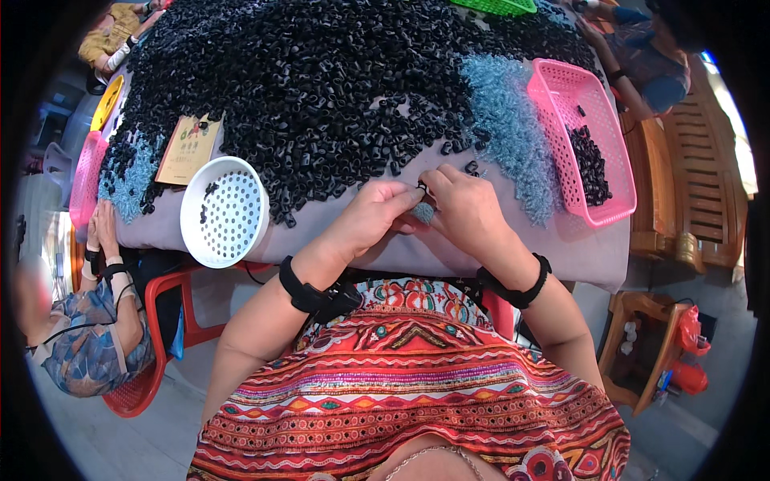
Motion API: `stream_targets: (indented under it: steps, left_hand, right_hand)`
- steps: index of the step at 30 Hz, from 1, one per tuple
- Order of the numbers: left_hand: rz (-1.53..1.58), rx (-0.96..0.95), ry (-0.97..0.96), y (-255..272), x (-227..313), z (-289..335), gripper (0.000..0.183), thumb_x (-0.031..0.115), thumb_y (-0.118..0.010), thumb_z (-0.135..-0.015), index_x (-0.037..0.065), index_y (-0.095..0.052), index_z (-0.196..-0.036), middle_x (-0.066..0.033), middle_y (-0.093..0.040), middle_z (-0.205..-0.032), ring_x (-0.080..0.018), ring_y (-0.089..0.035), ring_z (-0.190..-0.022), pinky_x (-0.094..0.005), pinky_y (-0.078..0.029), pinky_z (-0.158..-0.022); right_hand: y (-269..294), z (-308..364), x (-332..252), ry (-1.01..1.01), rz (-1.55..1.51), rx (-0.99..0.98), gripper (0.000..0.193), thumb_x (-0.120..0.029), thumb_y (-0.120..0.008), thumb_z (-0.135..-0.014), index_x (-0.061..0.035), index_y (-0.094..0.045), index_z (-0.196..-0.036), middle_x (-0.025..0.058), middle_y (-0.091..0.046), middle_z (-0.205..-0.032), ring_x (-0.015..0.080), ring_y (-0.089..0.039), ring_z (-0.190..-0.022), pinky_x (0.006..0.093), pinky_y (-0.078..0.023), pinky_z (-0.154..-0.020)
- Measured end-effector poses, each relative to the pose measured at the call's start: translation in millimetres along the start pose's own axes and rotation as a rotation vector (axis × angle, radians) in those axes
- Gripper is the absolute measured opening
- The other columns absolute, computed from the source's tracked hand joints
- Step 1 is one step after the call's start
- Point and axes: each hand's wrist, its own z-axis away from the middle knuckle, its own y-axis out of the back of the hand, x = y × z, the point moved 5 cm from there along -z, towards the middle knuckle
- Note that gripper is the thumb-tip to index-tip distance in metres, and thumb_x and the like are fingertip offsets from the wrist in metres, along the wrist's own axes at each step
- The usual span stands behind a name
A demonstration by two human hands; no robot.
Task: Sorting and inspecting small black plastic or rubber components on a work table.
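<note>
Close over the near edge of the table, my left hand [373, 212] and my right hand [469, 204] meet with fingertips pinched together. Between them is a small black plastic part [422, 186], partly hidden by the fingers. Just under it a grey, speckled clump [423, 212] shows between the hands; its kind is too small to make out. Beyond my hands spreads a large heap of short black tube-like parts [321, 96]. To the right of that lies a pile of small clear bluish pieces [505, 120].
A white perforated bowl [189, 216] with a few black parts stands left of my hands, near a yellow booklet [187, 150]. At the right, a pink basket [625, 172] holds black parts. Other people sit around the table, one at the left on a red chair [160, 321].
</note>
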Motion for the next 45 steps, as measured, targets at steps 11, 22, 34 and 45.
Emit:
stream_targets:
  steps: [11,22,34,45]
  left_hand:
    - [-0.034,0.016,-0.036,-16,-11,-2,0.029,0.026,-0.056,-0.1,-0.001,-0.066,-0.098,-0.0085,-0.07,-0.086,-0.0146,-0.069,-0.071,-0.0252,-0.057,-0.065]
    - [-0.032,0.021,-0.043,-10,-14,-4,0.029,0.024,-0.052,-0.101,-0.002,-0.066,-0.102,-0.0095,-0.071,-0.086,-0.015,-0.07,-0.072,-0.0245,-0.056,-0.066]
    - [-0.252,-0.048,0.026,-18,-10,4,0.029,0.022,-0.053,-0.101,-0.003,-0.068,-0.1,-0.0083,-0.071,-0.084,-0.0153,-0.07,-0.07,-0.0237,-0.055,-0.065]
    - [-0.311,-0.11,0.019,-22,-7,-2,0.029,0.022,-0.052,-0.102,-0.003,-0.066,-0.107,-0.0075,-0.07,-0.089,-0.0116,-0.067,-0.073,-0.0226,-0.052,-0.067]
  right_hand:
    - [6,13,2,0.009,0.057,-0.006,0.03,-0.022,-0.075,-0.067,-0.0054,-0.058,-0.084,0.0093,-0.059,-0.078,0.0297,-0.065,-0.069,0.0394,-0.052,-0.058]
    - [3,11,2,0.046,0.074,0.016,0.035,-0.027,-0.08,-0.063,-0.0053,-0.058,-0.081,0.0096,-0.058,-0.076,0.029,-0.064,-0.07,0.0392,-0.051,-0.057]
    - [11,16,1,0.073,0.019,-0.121,0.027,-0.015,-0.073,-0.065,-0.0071,-0.056,-0.083,0.0077,-0.056,-0.077,0.0296,-0.062,-0.07,0.0406,-0.049,-0.058]
    - [63,27,31,-0.217,-0.071,0.083,0.033,-0.029,-0.078,-0.072,-0.0049,-0.065,-0.091,0.0118,-0.064,-0.08,0.0273,-0.064,-0.066,0.0388,-0.051,-0.061]
